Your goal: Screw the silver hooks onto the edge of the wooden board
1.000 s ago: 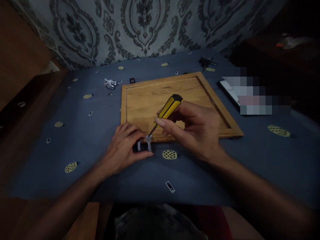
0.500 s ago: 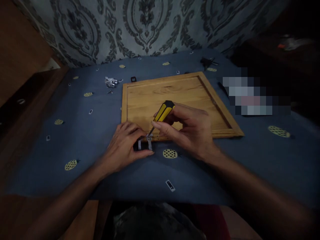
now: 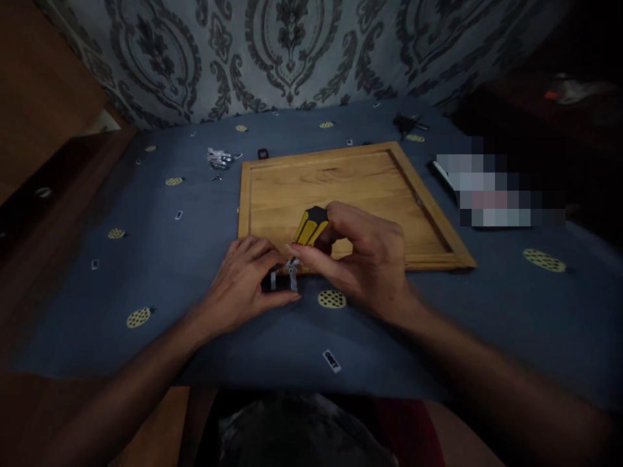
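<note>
A wooden panel with a raised frame [image 3: 413, 194] lies flat on a blue patterned cloth [image 3: 146, 259]. At its near left edge sits a small metal hinge [image 3: 285, 277]. My left hand [image 3: 243, 285] presses on the hinge, fingers curled around it. My right hand [image 3: 360, 259] is closed on a yellow-and-black screwdriver [image 3: 310, 226], its tip down at the hinge. The handle stands steeply, tilted toward me.
More metal hardware [image 3: 219, 157] lies on the cloth at the back left. A dark tool [image 3: 406, 122] lies near the back right, and a flat object [image 3: 445, 175] right of the panel. A patterned wall rises behind. Dark wooden furniture [image 3: 43, 97] stands at left.
The screwdriver handle has tipped from a slant toward upright, and my right hand has closed lower around it. My left hand has stayed on the hinge.
</note>
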Motion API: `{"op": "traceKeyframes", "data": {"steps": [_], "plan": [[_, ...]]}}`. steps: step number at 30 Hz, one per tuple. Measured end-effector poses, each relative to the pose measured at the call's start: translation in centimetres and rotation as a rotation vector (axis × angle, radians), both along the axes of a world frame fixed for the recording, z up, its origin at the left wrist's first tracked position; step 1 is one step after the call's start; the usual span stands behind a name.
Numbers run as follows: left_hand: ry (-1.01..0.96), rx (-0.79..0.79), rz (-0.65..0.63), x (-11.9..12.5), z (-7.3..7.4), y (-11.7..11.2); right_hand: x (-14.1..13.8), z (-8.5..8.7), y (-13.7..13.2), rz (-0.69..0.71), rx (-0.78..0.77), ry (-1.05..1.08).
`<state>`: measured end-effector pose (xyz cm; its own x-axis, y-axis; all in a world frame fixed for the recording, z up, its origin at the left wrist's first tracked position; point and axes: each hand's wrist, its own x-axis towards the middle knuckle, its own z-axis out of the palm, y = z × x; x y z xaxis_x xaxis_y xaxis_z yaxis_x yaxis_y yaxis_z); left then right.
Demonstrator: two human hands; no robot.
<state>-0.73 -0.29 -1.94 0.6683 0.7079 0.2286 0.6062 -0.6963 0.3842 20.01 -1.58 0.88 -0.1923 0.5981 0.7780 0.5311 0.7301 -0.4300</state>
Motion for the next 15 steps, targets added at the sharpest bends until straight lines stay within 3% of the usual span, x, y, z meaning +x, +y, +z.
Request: {"op": "traceKeyframes", "data": {"steps": [3,9,15], "plan": [[0.000,-0.016,-0.002,0.0,0.0,0.0,-0.2,-0.3,0.0,0.041,-0.068,0.070],[0.035,-0.046,-0.012,0.2,0.5,0.0,-0.2,-0.3,-0.6,0.170,-0.484,0.329],[0.046,-0.017,-0.003,0.1,0.4,0.0,0.5,0.6,-1.0,0.306,-0.591,0.417]]}}
